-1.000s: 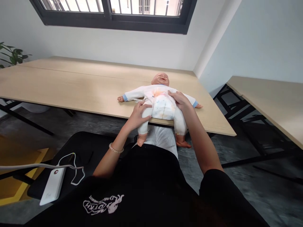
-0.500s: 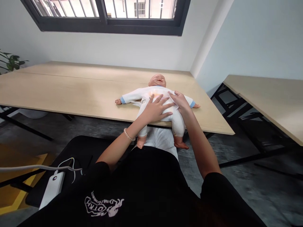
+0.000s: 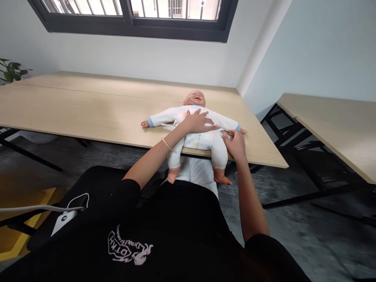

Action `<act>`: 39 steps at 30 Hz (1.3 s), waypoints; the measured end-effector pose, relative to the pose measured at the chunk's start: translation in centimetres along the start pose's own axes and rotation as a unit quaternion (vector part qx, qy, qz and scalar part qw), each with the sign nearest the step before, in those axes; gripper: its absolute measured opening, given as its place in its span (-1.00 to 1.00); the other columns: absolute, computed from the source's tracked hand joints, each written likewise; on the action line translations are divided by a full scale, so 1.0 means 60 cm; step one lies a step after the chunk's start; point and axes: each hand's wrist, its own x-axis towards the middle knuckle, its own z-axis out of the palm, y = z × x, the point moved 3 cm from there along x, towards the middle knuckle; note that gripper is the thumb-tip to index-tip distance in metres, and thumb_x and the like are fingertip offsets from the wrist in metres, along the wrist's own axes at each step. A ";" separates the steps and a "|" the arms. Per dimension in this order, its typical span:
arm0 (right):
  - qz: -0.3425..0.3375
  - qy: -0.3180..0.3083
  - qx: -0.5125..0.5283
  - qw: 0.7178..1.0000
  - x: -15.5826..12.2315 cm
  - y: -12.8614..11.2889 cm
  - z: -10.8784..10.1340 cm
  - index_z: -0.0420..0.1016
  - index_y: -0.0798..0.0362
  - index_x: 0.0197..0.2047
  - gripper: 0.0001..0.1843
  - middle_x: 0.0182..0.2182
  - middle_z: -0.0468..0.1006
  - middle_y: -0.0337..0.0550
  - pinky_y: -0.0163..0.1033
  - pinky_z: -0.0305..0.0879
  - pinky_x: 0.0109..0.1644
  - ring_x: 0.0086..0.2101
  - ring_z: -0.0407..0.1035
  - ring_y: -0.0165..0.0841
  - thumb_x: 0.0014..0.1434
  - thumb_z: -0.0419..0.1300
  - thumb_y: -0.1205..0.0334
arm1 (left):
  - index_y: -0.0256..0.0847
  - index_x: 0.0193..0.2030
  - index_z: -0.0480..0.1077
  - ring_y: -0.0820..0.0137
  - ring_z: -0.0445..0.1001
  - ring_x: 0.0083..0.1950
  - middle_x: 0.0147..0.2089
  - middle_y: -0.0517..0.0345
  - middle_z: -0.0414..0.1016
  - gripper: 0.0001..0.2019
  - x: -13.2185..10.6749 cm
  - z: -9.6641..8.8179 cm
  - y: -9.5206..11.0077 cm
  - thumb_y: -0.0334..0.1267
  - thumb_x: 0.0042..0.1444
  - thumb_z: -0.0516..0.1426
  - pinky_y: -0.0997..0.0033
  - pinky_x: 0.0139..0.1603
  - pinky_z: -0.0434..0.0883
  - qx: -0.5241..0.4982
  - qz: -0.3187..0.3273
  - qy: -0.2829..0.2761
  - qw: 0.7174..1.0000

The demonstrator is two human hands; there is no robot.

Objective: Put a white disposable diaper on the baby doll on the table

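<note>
A baby doll in a white romper with blue cuffs lies face up at the near edge of the long wooden table, its legs hanging over the edge. My left hand lies flat on the doll's chest with the fingers spread. My right hand is at the doll's hip on the right side, fingers curled and pinching the romper's cloth beside the doll's arm. A beaded bracelet sits on my left wrist.
A second wooden table stands to the right across a gap of grey floor. A white power bank with a cable rests on a black seat at lower left. A potted plant is at far left, a window above.
My left hand slid from the doll's thigh up over its belly to its chest. My right hand moved from the chest down to the hip on the right side.
</note>
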 end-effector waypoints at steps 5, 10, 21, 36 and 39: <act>-0.010 -0.057 0.032 0.998 -0.004 -0.003 0.006 0.48 0.08 0.05 -0.54 0.10 0.55 0.20 0.26 0.22 0.35 0.16 0.40 0.06 0.23 0.20 -0.07 | 0.19 0.24 0.51 -0.08 0.02 0.56 0.54 0.15 0.19 -0.49 0.033 0.002 -0.014 0.29 0.36 -0.02 -0.52 0.47 -0.11 -0.003 -0.006 -0.020 1.000; -0.017 -0.185 0.157 0.970 -0.011 -0.032 0.020 0.50 -0.01 0.15 -0.47 0.15 0.55 0.05 0.15 0.31 0.33 0.17 0.42 -0.02 0.17 0.31 -0.04 | 0.21 0.26 0.49 -0.08 0.03 0.55 0.53 0.21 0.20 -0.55 0.035 0.007 -0.021 0.19 0.37 0.03 -0.52 0.48 -0.15 -0.018 -0.005 -0.011 1.000; -0.030 -0.168 0.174 0.970 -0.008 -0.047 0.015 0.47 0.06 0.11 -0.40 -0.07 0.59 0.01 0.08 0.46 0.14 -0.10 0.49 -0.12 -0.01 0.32 0.06 | 0.19 0.30 0.45 0.02 -0.03 0.59 0.56 0.23 0.15 -0.56 0.019 0.015 -0.029 0.13 0.42 -0.01 -0.48 0.51 -0.19 -0.039 -0.006 0.020 0.999; -0.096 0.127 0.143 0.977 -0.003 -0.062 -0.031 0.55 0.03 -0.20 -0.78 -0.12 0.55 0.04 0.02 0.49 0.08 -0.10 0.52 -0.14 0.25 0.19 0.07 | 0.21 0.30 0.45 -0.01 -0.02 0.60 0.56 0.23 0.15 -0.56 0.024 0.018 -0.032 0.14 0.40 -0.01 -0.53 0.49 -0.17 -0.028 -0.008 0.018 0.999; -0.163 0.104 0.089 0.977 0.012 -0.091 -0.030 0.58 -0.03 -0.19 -0.77 -0.16 0.55 0.00 0.03 0.46 0.11 -0.04 0.48 -0.12 0.34 0.12 0.10 | 0.21 0.29 0.45 0.02 -0.01 0.59 0.56 0.23 0.16 -0.57 0.022 0.017 -0.032 0.12 0.41 -0.02 -0.54 0.48 -0.16 -0.028 -0.005 0.017 0.999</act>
